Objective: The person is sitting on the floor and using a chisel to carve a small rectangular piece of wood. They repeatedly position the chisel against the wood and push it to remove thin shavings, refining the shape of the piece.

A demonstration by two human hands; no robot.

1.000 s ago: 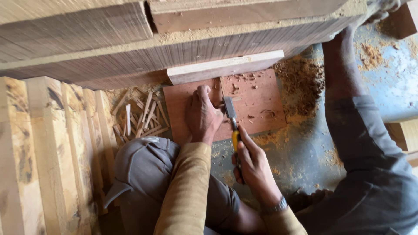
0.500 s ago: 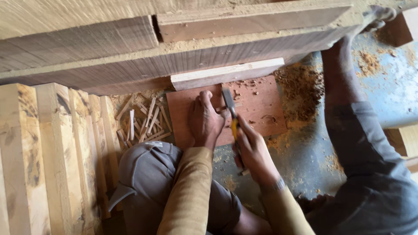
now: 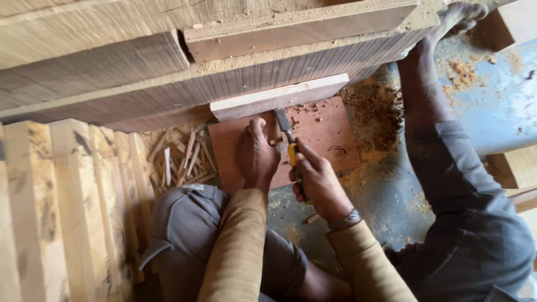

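Sawdust-strewn floor: flat reddish board (image 3: 330, 140) under yellow-handled chisel (image 3: 286, 134).

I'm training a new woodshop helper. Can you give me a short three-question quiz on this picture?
1. True or false: the right hand holds a chisel with a yellow handle.
2. What does the left hand press on? A) reddish board B) pale plank C) blue floor
3. What lies left of the board?

Key: 1 true; 2 A; 3 a heap of wood slivers.
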